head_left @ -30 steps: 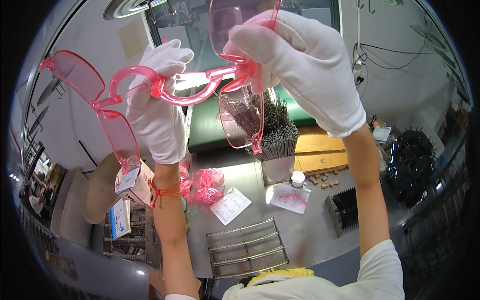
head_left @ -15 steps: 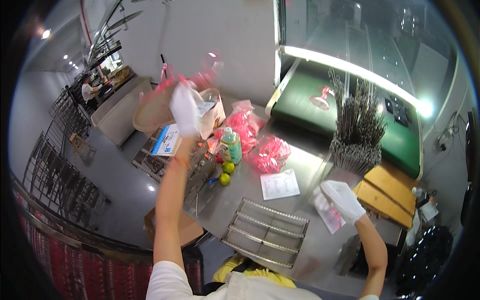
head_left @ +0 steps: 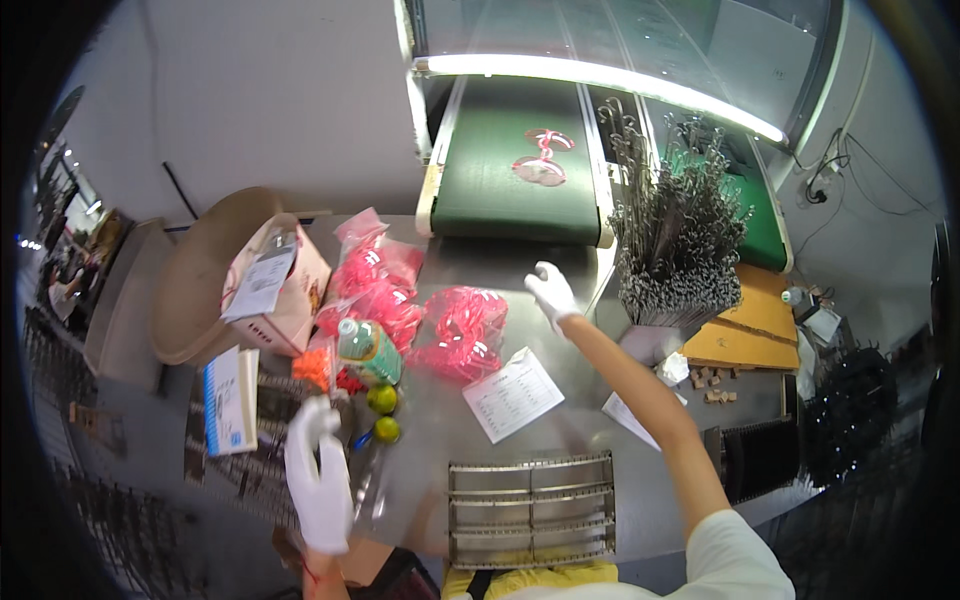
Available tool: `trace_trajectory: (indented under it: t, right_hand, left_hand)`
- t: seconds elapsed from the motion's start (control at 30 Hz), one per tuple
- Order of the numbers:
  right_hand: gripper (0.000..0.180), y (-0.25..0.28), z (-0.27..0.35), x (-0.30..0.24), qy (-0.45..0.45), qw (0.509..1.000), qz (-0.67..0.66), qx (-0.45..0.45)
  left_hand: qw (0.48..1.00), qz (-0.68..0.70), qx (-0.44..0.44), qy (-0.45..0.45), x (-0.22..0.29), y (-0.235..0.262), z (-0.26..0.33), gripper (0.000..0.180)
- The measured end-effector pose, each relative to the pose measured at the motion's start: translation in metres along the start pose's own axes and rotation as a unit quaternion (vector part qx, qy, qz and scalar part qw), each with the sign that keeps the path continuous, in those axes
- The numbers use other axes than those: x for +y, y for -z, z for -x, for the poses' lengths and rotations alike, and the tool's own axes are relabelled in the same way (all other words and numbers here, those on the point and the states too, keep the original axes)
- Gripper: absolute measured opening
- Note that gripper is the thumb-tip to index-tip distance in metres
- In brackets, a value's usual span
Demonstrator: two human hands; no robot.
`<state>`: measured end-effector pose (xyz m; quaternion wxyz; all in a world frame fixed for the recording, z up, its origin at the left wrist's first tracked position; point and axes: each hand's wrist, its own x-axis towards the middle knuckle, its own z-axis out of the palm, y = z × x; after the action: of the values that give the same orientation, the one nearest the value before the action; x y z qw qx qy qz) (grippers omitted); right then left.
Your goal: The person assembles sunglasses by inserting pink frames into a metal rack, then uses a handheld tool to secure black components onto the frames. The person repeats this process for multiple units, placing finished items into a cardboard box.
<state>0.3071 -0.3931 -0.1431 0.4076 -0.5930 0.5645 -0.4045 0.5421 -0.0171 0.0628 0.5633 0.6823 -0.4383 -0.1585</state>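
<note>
My left hand [head_left: 318, 480], in a white glove, hovers over the left front of the metal table with its fingers apart and nothing in it. My right hand [head_left: 552, 292], gloved too, reaches out below the near end of the green conveyor belt [head_left: 475, 205]; its fingers are slightly bent and apart, and it looks empty. On the belt lies a translucent pink plastic piece with round ends [head_left: 541, 171]. Nearest to my right hand is a clear bag of pink pieces [head_left: 462, 330]. A wire-barred metal rack [head_left: 530, 525] lies at the table's front edge.
A tall bundle of hooked metal rods [head_left: 675, 240] stands at the right, beside wooden boards [head_left: 745, 320]. Left of centre are a green-labelled bottle [head_left: 370, 352], two green fruits [head_left: 382, 400], a carton [head_left: 300, 290], a large beige tub [head_left: 180, 290] and a book [head_left: 232, 400]. A printed sheet [head_left: 513, 395] lies mid-table.
The view has turned right. My left hand has come down from the tub, where a blurred pink piece showed beside it. My right hand has moved from the sheet at the right toward the belt.
</note>
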Motion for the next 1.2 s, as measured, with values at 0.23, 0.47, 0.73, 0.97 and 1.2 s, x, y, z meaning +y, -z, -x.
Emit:
trace_trajectory:
  t: [0.23,0.47,0.73,0.97,1.2]
  right_hand:
    - [0.063,-0.015,-0.182,-0.028,0.036,0.919,0.332,0.21]
    - [0.062,-0.028,-0.31,-0.035,0.135,0.878,0.431,0.16]
    - [0.027,-0.059,-0.254,-0.034,0.271,0.896,0.212,0.279]
    - [0.04,-0.013,0.062,-0.211,0.146,0.928,-0.337,-0.063]
    - [0.05,0.088,0.221,-0.27,0.048,0.845,-0.448,-0.288]
  left_hand:
    - [0.969,-0.057,-0.197,0.137,-0.067,-0.019,0.051,0.027]
    - [0.898,-0.093,-0.29,0.318,-0.16,-0.06,0.122,0.048]
    - [0.917,-0.039,-0.263,0.298,-0.178,-0.066,0.119,0.033]
    - [0.994,0.023,-0.033,0.101,-0.122,-0.108,0.05,0.021]
    - [0.988,0.078,-0.006,-0.135,0.038,-0.114,-0.03,0.039]
